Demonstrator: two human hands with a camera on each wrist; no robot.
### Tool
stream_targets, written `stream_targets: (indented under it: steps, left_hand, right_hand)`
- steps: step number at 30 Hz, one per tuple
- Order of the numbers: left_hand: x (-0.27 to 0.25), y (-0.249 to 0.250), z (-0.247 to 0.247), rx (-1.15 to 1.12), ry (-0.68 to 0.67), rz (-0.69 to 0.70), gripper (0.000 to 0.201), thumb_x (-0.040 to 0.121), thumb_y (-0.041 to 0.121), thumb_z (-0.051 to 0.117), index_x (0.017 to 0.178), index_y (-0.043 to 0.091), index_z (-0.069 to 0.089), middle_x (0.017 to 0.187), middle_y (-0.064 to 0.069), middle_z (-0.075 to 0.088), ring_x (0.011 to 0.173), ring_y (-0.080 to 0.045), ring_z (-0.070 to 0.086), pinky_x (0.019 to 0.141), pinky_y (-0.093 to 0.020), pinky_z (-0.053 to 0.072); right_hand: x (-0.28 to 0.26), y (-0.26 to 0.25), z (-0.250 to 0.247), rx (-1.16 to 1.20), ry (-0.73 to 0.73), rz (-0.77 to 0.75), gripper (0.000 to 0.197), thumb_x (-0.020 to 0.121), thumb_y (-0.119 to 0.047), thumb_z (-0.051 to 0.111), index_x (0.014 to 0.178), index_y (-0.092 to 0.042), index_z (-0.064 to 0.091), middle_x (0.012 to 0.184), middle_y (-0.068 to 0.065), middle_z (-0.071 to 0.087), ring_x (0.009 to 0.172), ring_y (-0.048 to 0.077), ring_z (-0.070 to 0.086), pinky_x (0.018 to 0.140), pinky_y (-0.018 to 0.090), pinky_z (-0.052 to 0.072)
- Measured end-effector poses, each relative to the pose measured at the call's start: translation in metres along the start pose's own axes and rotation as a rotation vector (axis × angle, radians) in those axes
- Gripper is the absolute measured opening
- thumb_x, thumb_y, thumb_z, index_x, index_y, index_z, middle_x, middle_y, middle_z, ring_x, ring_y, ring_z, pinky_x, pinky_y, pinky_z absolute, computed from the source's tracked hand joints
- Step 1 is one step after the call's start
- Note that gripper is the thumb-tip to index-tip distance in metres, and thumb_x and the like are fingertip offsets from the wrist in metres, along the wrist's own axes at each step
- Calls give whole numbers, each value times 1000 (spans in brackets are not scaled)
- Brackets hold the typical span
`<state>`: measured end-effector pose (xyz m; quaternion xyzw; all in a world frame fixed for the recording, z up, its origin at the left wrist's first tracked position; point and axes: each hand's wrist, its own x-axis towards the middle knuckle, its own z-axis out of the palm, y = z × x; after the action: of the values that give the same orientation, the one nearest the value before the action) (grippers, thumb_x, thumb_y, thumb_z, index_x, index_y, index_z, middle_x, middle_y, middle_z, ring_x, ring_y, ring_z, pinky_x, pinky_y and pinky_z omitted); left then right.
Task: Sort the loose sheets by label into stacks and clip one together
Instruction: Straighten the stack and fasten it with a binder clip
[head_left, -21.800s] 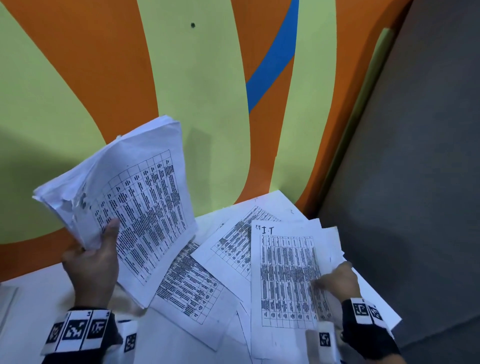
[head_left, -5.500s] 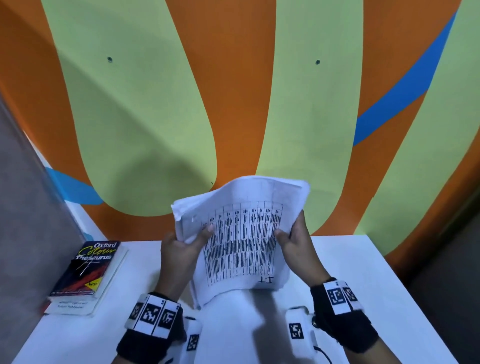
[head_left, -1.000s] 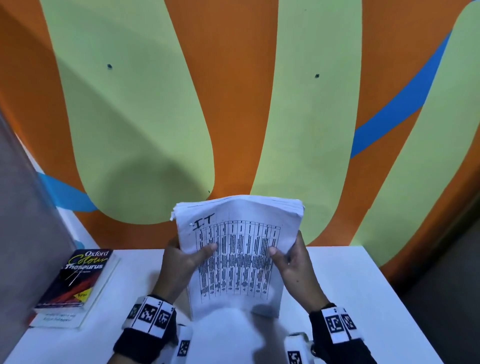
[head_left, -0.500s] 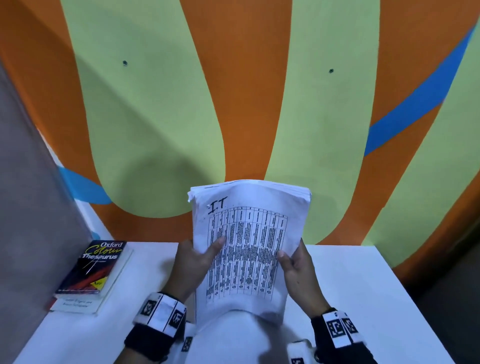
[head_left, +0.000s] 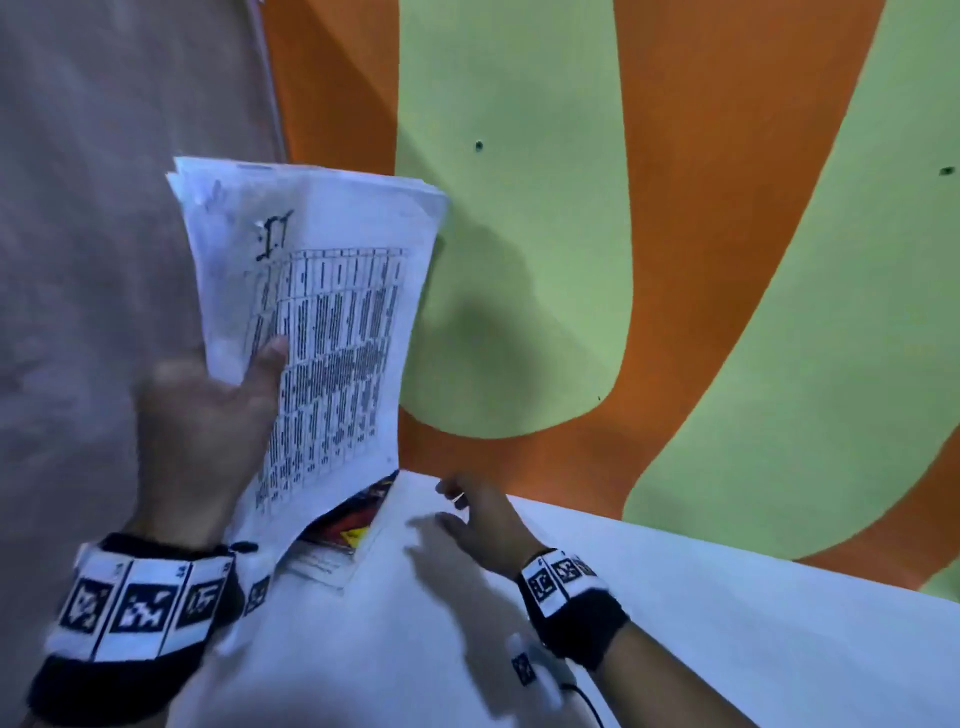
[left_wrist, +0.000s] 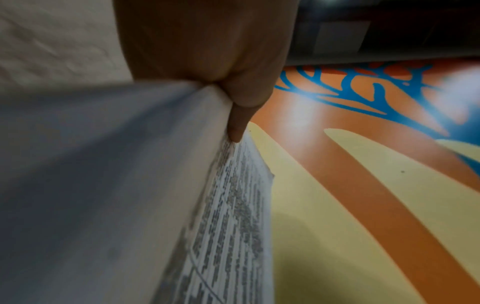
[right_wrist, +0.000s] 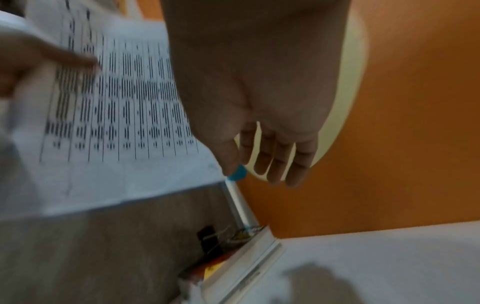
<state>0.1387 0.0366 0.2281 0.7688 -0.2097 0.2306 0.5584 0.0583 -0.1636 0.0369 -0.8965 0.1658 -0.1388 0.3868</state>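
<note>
White table (head_left: 675, 597) against an orange-and-green wall (head_left: 519, 260); grey partition (head_left: 104, 156) at the left edge.

Stack of sheets (head_left: 322, 322), top page handwritten "IT" over a printed table; held upright off the table, long axis roughly vertical, leaning slightly left; its lower edge hangs in front of a book (head_left: 348, 535) lying near the back-left corner of the table.

Left hand (head_left: 202, 415) grips the stack low on its left edge; thumb across the front page, fingers behind; left wrist view confirms the pinch on the paper edge (left_wrist: 228, 115).

Right hand (head_left: 478, 525) free of the paper, low over the table just right of the book; fingers straight and slightly spread, holding nothing (right_wrist: 275, 156).

Black binder clip (right_wrist: 207, 239), seen only in the right wrist view; it sits at the far end of the book, against the partition; wire handles blurred, orientation not readable.

Judgement: sorting looks finished for this stack; clip fetch in hand. Clip lies ahead of and below the right fingertips, beyond the book's near edge; right hand is the nearer and the only free one; reach must pass under the hanging sheets.
</note>
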Motion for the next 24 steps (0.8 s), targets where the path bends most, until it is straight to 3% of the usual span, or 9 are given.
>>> stream_targets:
  steps: [3,4,8,11,15,17,20,22,24]
  left_hand:
    - [18,-8,-21,54,71,-30,62,87,37,65,45,7,31,44,-4,39,40,-18,36,40,-25,28]
    - [22,-11,-27,87,91,-32,62,88,37,64,45,9,29,44,-2,38,35,-21,35,42,-25,27]
    - [30,-22,-37,122,121,76,58,89,28,66,44,22,30,41,7,34,29,-4,31,35,-22,25]
    - [36,-38,-39,107,111,109,52,88,27,67,46,24,36,43,10,37,36,-12,39,38,-16,27]
    - [40,-58,-34,88,85,81,42,88,27,67,53,8,55,46,0,45,46,-23,53,52,-26,39]
    - [38,-64,-31,78,63,64,39,88,28,67,55,12,54,46,3,47,44,-20,50,49,-22,36]
    - [33,-67,-26,67,41,46,43,88,29,66,51,21,45,47,9,47,42,-11,46,47,-19,32]
    - [28,-69,-21,61,26,33,50,88,28,67,47,24,38,44,11,43,39,-11,43,47,-18,29]
    - [22,-71,-15,30,-19,15,55,88,28,67,43,21,36,41,12,40,37,-11,40,49,-20,30]
  right_hand:
    - [41,-25,36,-131,-124,-49,40,91,-14,59,130,-9,53,132,13,55,117,27,54,95,30,43]
    - [54,-31,48,-176,-138,-56,41,91,-12,58,132,-10,52,134,15,54,119,30,53,97,33,44]
    - [88,-36,87,-340,-166,-36,51,88,-15,56,138,-19,46,137,15,49,120,37,53,94,46,48]
    - [107,-33,107,-394,-168,-50,43,90,-16,55,132,-21,53,130,16,53,115,39,56,92,46,50]
    - [115,-26,107,-372,-201,6,25,89,-4,50,110,-2,65,111,21,65,103,34,63,85,37,52]
    - [113,-22,102,-260,-200,0,22,87,-3,53,102,0,68,104,17,66,100,32,63,84,33,51]
    - [98,-15,94,76,-118,17,15,86,-1,59,75,-6,67,80,5,65,83,29,65,76,37,51]
    - [77,-11,82,476,-92,189,18,90,-7,63,73,-12,63,81,7,64,78,26,63,76,41,52]
    - [52,-4,66,936,-121,355,13,93,-3,57,81,-5,61,92,19,65,84,32,64,86,49,52]
